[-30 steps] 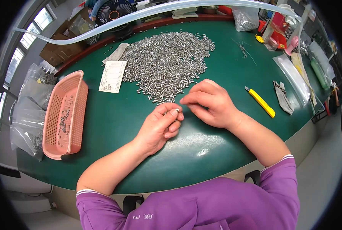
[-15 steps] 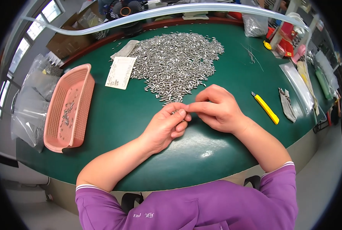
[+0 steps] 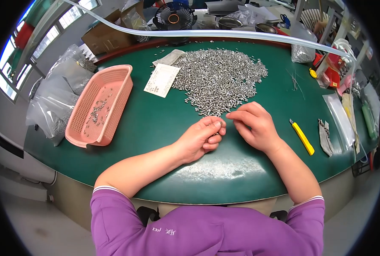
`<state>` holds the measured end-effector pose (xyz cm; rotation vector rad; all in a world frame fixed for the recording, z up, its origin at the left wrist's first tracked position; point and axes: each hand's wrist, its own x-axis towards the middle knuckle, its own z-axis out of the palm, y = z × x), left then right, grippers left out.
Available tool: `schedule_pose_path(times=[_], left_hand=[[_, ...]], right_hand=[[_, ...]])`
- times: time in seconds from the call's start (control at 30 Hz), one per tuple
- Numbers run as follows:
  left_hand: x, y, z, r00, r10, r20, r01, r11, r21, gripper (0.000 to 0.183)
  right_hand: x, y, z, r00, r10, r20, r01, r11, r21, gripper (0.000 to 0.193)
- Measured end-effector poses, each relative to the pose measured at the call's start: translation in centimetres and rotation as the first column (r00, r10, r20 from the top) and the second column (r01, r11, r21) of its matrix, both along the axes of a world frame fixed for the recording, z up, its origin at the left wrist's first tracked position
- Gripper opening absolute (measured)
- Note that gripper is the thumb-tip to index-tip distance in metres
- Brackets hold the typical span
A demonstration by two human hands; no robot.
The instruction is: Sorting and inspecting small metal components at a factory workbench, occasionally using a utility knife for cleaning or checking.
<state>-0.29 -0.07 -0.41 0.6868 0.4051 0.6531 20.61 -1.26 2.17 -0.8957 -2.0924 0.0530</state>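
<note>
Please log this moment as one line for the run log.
left hand: curled, pinching small metal pins | right hand: fingertips at heap edge | heap of small silvery metal pins: on green table | pink plastic basket: left, few pins

A big heap of tiny shiny silver metal pins (image 3: 219,80) lies spread flat on the green table, its near edge just beside the two hands, and a few pins sit in the left fingers.

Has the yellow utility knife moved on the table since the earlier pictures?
No. The yellow utility knife lies at the same spot beside the grey pouch; only the camera shifted.
</note>
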Motion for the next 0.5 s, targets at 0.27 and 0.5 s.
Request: schedule_pose_path(times=[0.27,0.5], left_hand=[[-4.8,3.1,4.1,0.906,0.415,-0.086,-0.405,0.907,0.115,0.013],[-19.4,8.1,7.6,0.222,0.969,-0.106,-0.633,0.226,0.741,0.019]], right_hand=[[0.9,0.1,-0.2,0.997,-0.071,0.006,0.071,0.996,-0.058,0.021],[1.1,0.3,-0.7,0.999,-0.051,0.002,0.051,0.995,-0.086,0.02]])
